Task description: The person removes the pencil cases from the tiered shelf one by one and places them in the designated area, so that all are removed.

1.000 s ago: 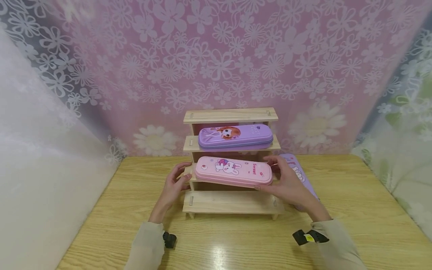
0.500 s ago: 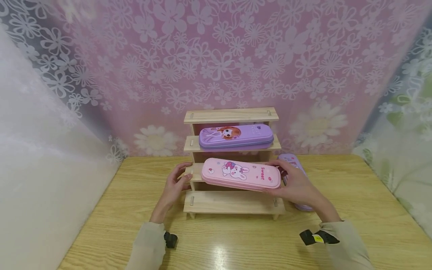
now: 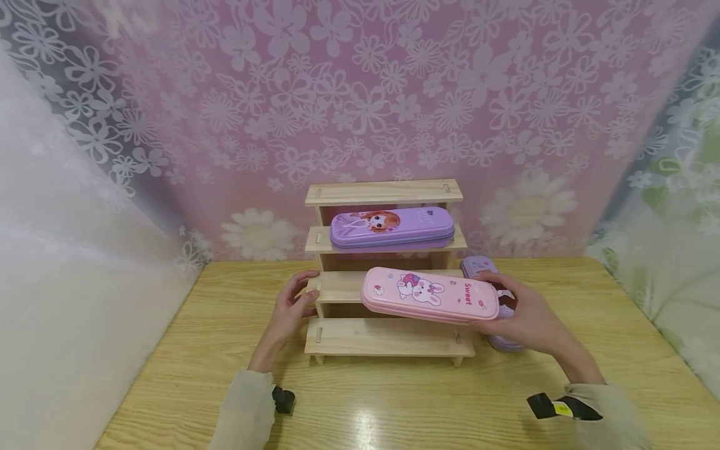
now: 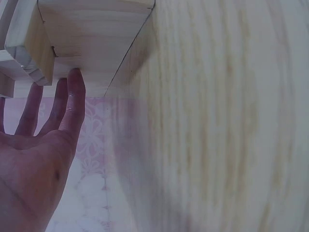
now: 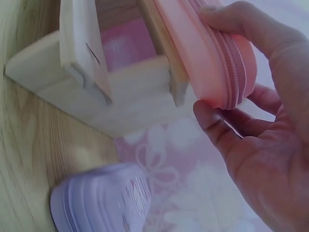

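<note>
**Fingers gripping one end only: pink case at risk of tipping**

Fingers (image 5: 227, 21) of the right hand (image 3: 529, 322) are curling round the right end of the pink case (image 3: 430, 295), thumb under and fingers over, as the right wrist view is showing. The case is hanging in the air, roughly level, in front of the rack (image 3: 385, 275) and overlapping the right half of its middle shelf, with nothing supporting its left end.

That one-ended hold is the main risk. The long case is acting as a lever on the grip, so its free end may be sagging or twisting, and the smooth shell could be slipping out between thumb and fingers. If it drops, it is likely falling onto the lowest shelf or the bench (image 3: 394, 406).

The left hand (image 3: 292, 306) is lying open with straight fingers (image 4: 72, 96) touching the rack's left side, not gripping it. A knock from the case against a shelf edge could be shifting the light rack, or shaking the purple case (image 3: 392, 227) sitting on the shelf above.

A second purple case (image 3: 495, 312) is lying on the bench just behind and under the right hand. Carrying the pink case farther right or lower may be bumping it or pushing it along the bench.
</note>
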Action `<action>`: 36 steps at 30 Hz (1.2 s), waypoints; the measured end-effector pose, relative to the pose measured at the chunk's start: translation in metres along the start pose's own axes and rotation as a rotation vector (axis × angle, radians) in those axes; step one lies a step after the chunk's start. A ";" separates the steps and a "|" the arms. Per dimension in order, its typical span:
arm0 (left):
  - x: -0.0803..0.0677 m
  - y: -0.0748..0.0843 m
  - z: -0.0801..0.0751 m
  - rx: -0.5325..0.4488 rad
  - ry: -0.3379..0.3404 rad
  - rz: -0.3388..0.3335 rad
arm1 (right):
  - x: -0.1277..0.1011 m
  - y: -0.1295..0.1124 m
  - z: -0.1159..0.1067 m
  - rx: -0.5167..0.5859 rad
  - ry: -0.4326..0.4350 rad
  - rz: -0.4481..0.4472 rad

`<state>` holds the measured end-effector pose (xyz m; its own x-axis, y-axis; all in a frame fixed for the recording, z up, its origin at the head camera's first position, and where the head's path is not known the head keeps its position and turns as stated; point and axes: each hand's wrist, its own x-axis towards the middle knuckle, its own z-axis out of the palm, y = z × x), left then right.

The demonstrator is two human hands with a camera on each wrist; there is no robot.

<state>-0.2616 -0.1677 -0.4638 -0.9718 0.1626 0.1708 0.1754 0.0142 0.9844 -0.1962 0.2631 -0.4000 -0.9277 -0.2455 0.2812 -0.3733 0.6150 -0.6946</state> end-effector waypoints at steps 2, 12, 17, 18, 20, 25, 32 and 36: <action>0.000 -0.001 -0.001 -0.003 0.002 0.001 | -0.004 0.005 -0.005 0.026 0.006 -0.018; 0.001 -0.002 -0.001 -0.009 0.005 0.001 | -0.026 0.028 -0.034 0.135 0.052 -0.025; 0.000 -0.001 -0.001 -0.013 0.003 -0.001 | -0.040 0.039 -0.049 0.165 0.070 -0.004; 0.001 -0.001 -0.001 -0.015 0.001 -0.001 | -0.044 0.041 -0.053 0.164 0.074 0.007; 0.001 -0.001 -0.001 -0.016 -0.003 0.001 | -0.050 0.046 -0.059 0.175 0.085 0.031; 0.001 -0.001 -0.001 -0.016 -0.009 0.001 | -0.064 0.058 -0.071 0.198 0.081 0.094; -0.002 0.007 0.001 -0.025 -0.023 -0.006 | -0.082 0.076 -0.085 0.238 0.124 0.106; -0.001 0.006 0.001 -0.020 -0.025 0.000 | -0.090 0.085 -0.090 0.146 0.217 0.132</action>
<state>-0.2592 -0.1668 -0.4579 -0.9675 0.1874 0.1699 0.1720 -0.0054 0.9851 -0.1436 0.4050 -0.4244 -0.9518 0.0052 0.3066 -0.2607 0.5126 -0.8181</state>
